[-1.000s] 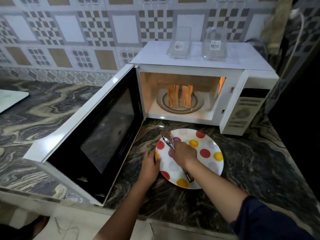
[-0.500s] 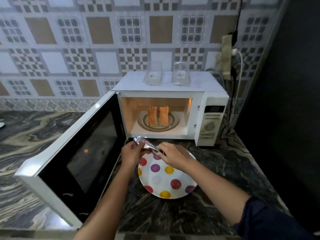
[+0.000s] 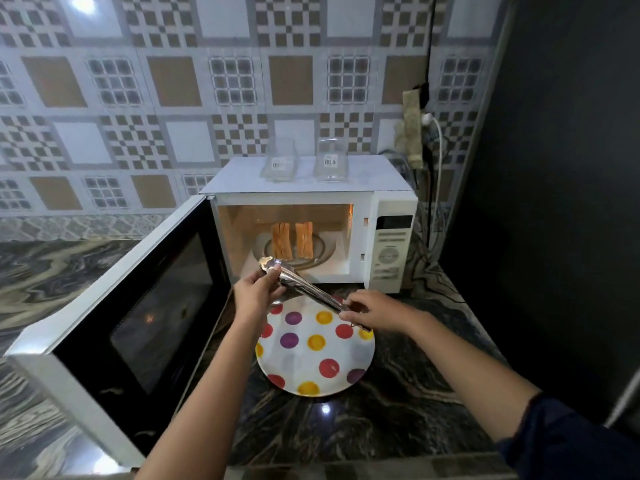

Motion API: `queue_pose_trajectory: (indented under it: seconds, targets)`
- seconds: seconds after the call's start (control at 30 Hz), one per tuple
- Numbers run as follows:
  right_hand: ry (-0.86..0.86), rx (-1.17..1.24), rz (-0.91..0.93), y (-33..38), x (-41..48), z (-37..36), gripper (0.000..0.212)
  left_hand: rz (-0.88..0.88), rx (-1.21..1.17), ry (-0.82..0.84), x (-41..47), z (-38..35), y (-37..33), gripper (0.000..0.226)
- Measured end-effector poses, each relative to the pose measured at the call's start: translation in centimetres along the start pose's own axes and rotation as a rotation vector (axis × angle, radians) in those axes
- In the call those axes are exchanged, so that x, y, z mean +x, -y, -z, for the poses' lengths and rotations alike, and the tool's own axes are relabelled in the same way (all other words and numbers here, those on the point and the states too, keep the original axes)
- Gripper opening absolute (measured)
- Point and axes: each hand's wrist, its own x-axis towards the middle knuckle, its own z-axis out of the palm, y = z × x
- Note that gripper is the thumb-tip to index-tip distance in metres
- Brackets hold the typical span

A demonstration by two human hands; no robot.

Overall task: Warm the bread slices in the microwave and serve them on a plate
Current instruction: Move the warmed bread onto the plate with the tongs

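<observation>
Two pairs of bread slices (image 3: 292, 240) stand upright on the turntable inside the lit white microwave (image 3: 311, 233). Its door (image 3: 138, 306) hangs wide open to the left. A white plate with coloured dots (image 3: 313, 362) lies bare on the dark marble counter in front of it. Metal tongs (image 3: 301, 287) are held above the plate's far edge, tips pointing toward the microwave opening. My left hand (image 3: 256, 292) grips them near the tips. My right hand (image 3: 374, 311) holds their handle end.
Two clear glass containers (image 3: 304, 164) sit on top of the microwave. Cables and a wall plug (image 3: 427, 133) hang at the right behind it. A dark wall (image 3: 554, 202) bounds the counter on the right. The open door blocks the counter's left part.
The tongs were lifted off the plate and now hang above it in both hands, tips closer to the microwave. My left hand left the plate rim. The camera pulled back and up.
</observation>
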Motion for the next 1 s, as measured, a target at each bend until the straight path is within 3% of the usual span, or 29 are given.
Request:
queue_pose_trajectory:
  seconds: [0.1,0.2,0.37,0.47,0.57,0.67,0.87,1.0]
  targets:
    - [-0.025,0.243,0.009,1.9,0.2,-0.7,0.033,0.010,-0.022,0.056,-0.3,-0.5,0.4,0.009]
    - [0.062,0.525,-0.033,3.5,0.6,-1.7,0.031,-0.001,-0.020,0.097,-0.5,-0.4,0.5,0.008]
    - [0.183,0.695,-0.030,3.0,1.2,-2.3,0.024,0.005,0.046,0.156,-0.5,1.5,0.9,0.008]
    - [0.196,0.601,-0.075,2.8,1.6,-2.6,0.022,-0.060,0.175,0.117,-0.3,2.6,2.7,0.014]
    - [0.119,0.486,-0.122,3.0,2.5,-3.0,0.020,-0.197,0.598,0.033,-0.5,5.2,5.4,0.025]
    - [-0.057,0.255,-0.153,3.3,4.1,-3.2,0.023,-0.176,0.960,0.013,-0.4,9.1,9.3,0.030]
    - [-0.217,0.168,-0.288,4.4,8.9,-4.9,0.067,-0.258,1.447,0.103,-0.3,11.9,13.2,0.073]
    - [-0.284,0.125,-0.436,6.4,12.1,-6.3,0.074,-0.217,1.599,0.141,0.3,12.0,13.2,0.089]
